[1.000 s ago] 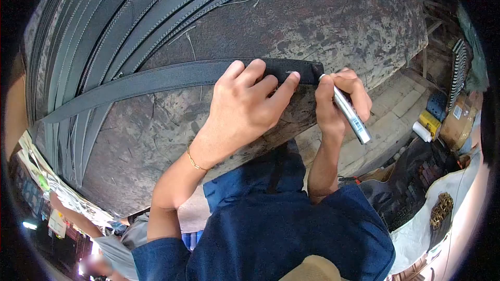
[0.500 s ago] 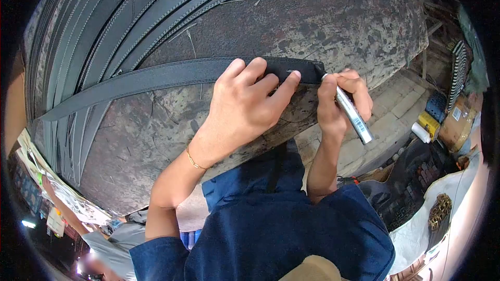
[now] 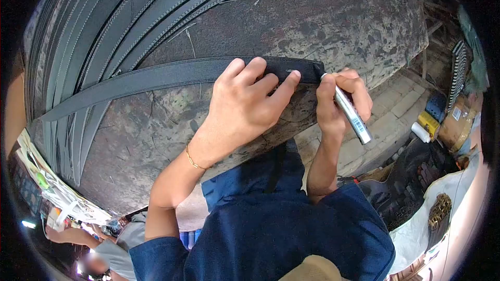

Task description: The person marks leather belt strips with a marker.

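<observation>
Left hand is down flat on the dark belt strap, fingers spread and pressing it onto the worn bench, close to the bench's near edge. The strap's squared end sits just past those fingertips, toward the right end of that near edge. Right hand is curled closed around a silver marker pen, and the tip meets the strap's end right where it stops.

By the look of it, this is the marking step: the strap is pinned and the pen is on the end of it. The next move calls for a steady left hand so the strap does not slide on the rough surface, and a light, short stroke from the pen, since the tip is right at the edge of the leather.

Along the far edge and round the left corner of the bench, a thick fan of more stitched straps lies side by side.

As for containers, down on the floor to the right there is a yellow box with a white roll beside it and a cardboard carton nearby; their contents cannot be made out. A white sack holds brass-coloured metal pieces, perhaps buckles.
</observation>
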`<state>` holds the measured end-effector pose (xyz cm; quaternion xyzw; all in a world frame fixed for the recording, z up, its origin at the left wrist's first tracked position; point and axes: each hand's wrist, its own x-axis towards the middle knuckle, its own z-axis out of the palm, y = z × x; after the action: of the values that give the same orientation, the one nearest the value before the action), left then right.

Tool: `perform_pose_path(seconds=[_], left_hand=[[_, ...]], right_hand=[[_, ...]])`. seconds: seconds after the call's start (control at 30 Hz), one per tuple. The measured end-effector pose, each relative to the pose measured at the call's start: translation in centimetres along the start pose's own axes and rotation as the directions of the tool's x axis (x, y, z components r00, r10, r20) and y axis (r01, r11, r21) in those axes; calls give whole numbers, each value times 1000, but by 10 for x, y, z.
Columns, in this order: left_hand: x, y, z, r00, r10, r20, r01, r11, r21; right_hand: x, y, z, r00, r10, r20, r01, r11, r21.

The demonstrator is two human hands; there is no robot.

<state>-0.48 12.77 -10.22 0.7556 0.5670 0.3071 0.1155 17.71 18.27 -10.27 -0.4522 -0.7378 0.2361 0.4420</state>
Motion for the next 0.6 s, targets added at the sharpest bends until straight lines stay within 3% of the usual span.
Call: perform_pose_path(seconds=[0.6], left_hand=[[1,0,-1,1000,-4,11,4,1000,-4]], right_hand=[[-5,8,0,997,9,-74,-7,1000,24]])
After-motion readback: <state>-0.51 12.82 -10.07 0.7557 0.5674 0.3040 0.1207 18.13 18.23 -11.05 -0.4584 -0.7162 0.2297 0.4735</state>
